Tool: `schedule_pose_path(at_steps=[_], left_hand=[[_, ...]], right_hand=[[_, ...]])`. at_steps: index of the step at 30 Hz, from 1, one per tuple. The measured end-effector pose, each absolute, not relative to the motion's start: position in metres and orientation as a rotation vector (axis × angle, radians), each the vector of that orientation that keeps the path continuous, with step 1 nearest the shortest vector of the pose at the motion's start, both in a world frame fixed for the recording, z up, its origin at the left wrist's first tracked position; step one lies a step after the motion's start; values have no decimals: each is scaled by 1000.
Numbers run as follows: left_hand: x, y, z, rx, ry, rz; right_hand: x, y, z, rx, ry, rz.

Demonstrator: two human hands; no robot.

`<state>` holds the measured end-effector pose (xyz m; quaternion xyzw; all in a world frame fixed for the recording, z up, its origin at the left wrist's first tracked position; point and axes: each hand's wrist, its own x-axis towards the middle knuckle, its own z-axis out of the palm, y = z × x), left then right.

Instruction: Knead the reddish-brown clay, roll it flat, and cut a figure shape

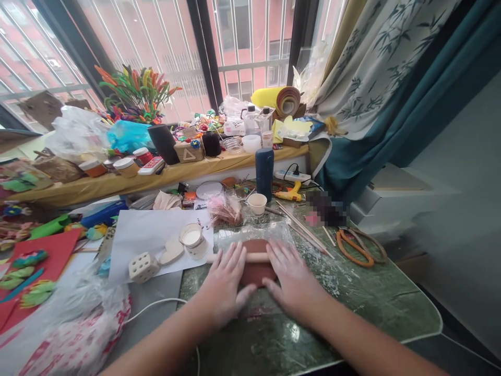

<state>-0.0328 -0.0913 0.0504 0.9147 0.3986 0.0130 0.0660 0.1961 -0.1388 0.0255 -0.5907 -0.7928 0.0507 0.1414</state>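
A thin wooden rolling pin (256,257) lies across a flattened slab of reddish-brown clay (258,274). My left hand (225,284) rests flat over the pin's left part, fingers stretched forward and thumb out to the side. Over the right part lies my right hand (293,279), its fingers likewise straight and spread, covering that end of the pin. Both thumbs point inward at the clay's near edge. Under the clay is a clear plastic sheet (230,235) on the green tabletop (376,308).
Left of my hands, white paper (136,230) bears a dice-shaped block (143,267) and a cup of white stuff (192,240). Beyond the clay stand a paper cup (257,203) and a dark blue cylinder (264,175). Thin sticks (305,230), orange-handled scissors (354,249) and a yellow glue gun (290,193) lie rightward.
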Motion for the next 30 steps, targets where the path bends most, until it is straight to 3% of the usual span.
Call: schedule_pose_path(at_steps=[4,12,18,22,30], left_hand=[[-9,-61,60,2656,1390,17],[-50,-110,92,2744,1075,69],[-23,-60,67,2718,1406,255],[-26,-68,47,2792,1354,300],[-5,-2,56,2840,1384,456]], right_hand=[[199,-97,43,-1805,-2279,258],[194,-183,30,-1633,-2317,116],[186,-135,42,-1887,-2211,131],[186,-143,25,-1821,-2279,107],[197,-57,45,-1923,-2170,233]])
